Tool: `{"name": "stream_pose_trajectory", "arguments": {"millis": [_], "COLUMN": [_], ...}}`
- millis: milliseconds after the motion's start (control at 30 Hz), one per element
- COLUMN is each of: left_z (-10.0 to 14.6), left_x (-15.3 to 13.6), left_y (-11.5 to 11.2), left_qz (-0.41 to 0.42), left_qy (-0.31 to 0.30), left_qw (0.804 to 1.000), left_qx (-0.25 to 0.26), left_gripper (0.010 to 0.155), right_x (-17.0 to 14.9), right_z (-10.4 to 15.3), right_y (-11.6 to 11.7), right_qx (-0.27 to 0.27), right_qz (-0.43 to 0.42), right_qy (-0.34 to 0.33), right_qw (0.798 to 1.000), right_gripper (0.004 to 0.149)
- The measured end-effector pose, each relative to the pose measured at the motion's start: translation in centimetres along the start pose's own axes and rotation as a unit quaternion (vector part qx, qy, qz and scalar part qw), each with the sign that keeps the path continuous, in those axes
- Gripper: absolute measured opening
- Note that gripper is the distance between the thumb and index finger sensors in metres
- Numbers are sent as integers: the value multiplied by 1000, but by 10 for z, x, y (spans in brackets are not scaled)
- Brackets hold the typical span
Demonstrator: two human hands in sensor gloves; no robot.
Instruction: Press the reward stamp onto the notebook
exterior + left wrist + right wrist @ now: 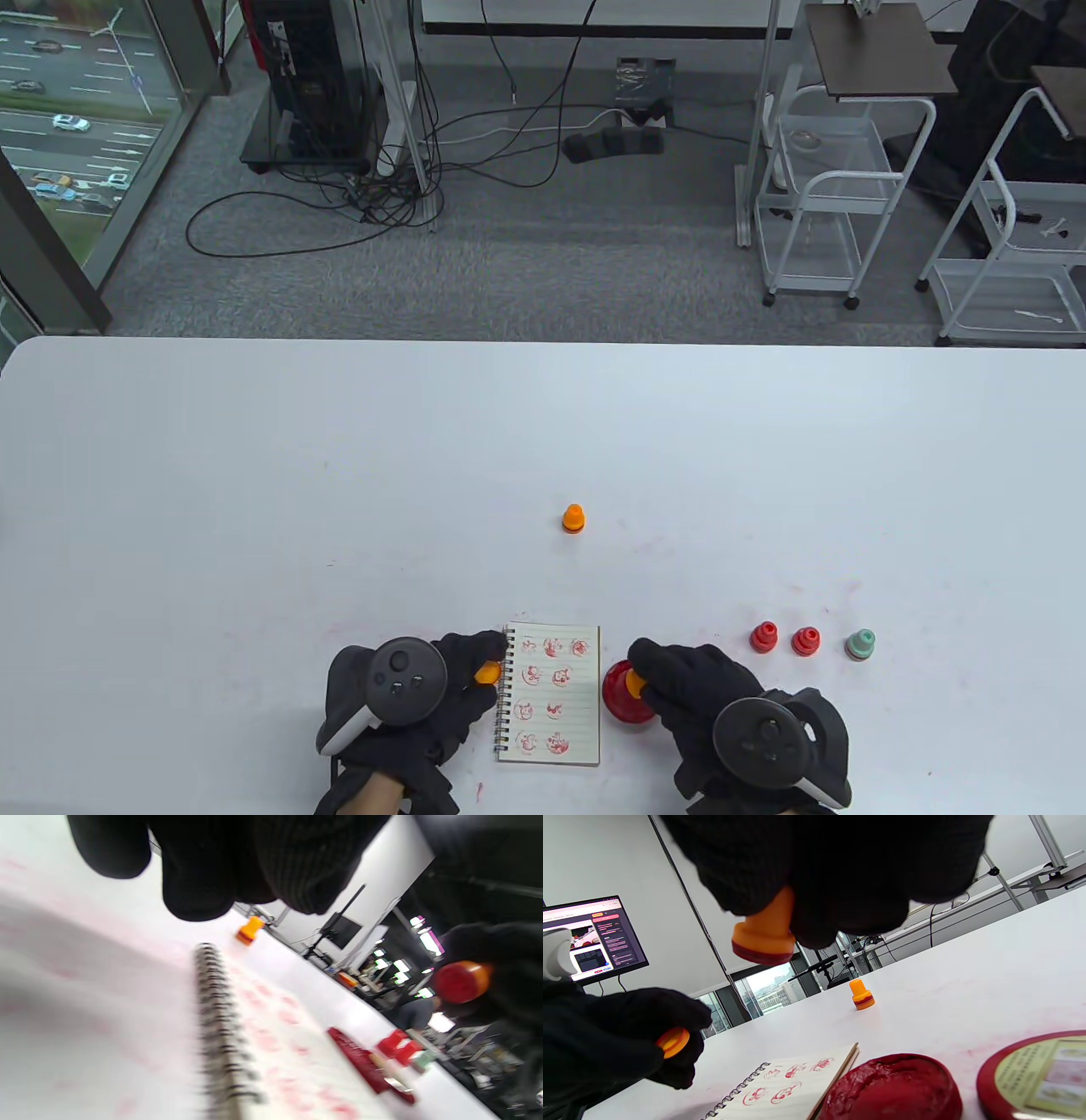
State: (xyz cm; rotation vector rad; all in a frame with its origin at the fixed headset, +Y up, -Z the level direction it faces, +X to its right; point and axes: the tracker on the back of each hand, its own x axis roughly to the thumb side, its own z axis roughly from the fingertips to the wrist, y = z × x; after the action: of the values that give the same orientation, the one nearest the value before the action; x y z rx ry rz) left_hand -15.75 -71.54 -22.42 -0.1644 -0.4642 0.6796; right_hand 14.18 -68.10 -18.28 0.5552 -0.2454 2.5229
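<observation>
The spiral notebook (551,705) lies open at the table's near edge, its page covered with several red stamp prints. My right hand (640,675) grips an orange reward stamp (635,682) and holds it just above the open red ink pad (618,700), right of the notebook. In the right wrist view the stamp (765,931) hangs above the pad (895,1086), its red face down and clear of the ink. My left hand (488,666) rests at the notebook's spiral edge and pinches an orange cap (487,673), which also shows in the right wrist view (672,1041).
A second orange stamp (574,518) stands alone farther back on the table. Two red stamps (764,637) (805,641) and a pale green one (860,644) stand to the right. The ink pad's lid (1035,1073) lies beside the pad. Faint red smudges mark the tabletop.
</observation>
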Motion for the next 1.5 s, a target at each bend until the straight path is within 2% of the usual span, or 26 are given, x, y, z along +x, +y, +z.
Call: {"name": "stream_pose_trajectory", "arguments": {"millis": [167, 267, 500, 733, 1033, 1500], "left_z": [-1, -3, -4, -4, -2, -2], "left_x": [14, 23, 41, 49, 53, 59], "left_y": [-3, -8, -18, -21, -20, -21], "left_qz": [10, 21, -7, 5, 13, -28], "left_qy": [-37, -57, -102, -119, -131, -133], "left_qw": [999, 998, 995, 993, 991, 991], "left_qx": [-9, -18, -19, -13, -13, -6], "left_gripper": [69, 68, 69, 71, 71, 71], "right_x": [12, 21, 41, 48, 57, 60], "right_z": [0, -1, 0, 2, 4, 5], "right_y": [4, 8, 11, 13, 12, 13], "right_qx": [-2, -5, -18, -16, -26, -25], "right_qz": [-1, -24, -32, -43, 0, 12], "right_qy": [-24, -38, -92, -119, -143, -142], "right_qw": [1000, 999, 995, 992, 989, 990], "right_gripper": [49, 51, 50, 50, 49, 45]}}
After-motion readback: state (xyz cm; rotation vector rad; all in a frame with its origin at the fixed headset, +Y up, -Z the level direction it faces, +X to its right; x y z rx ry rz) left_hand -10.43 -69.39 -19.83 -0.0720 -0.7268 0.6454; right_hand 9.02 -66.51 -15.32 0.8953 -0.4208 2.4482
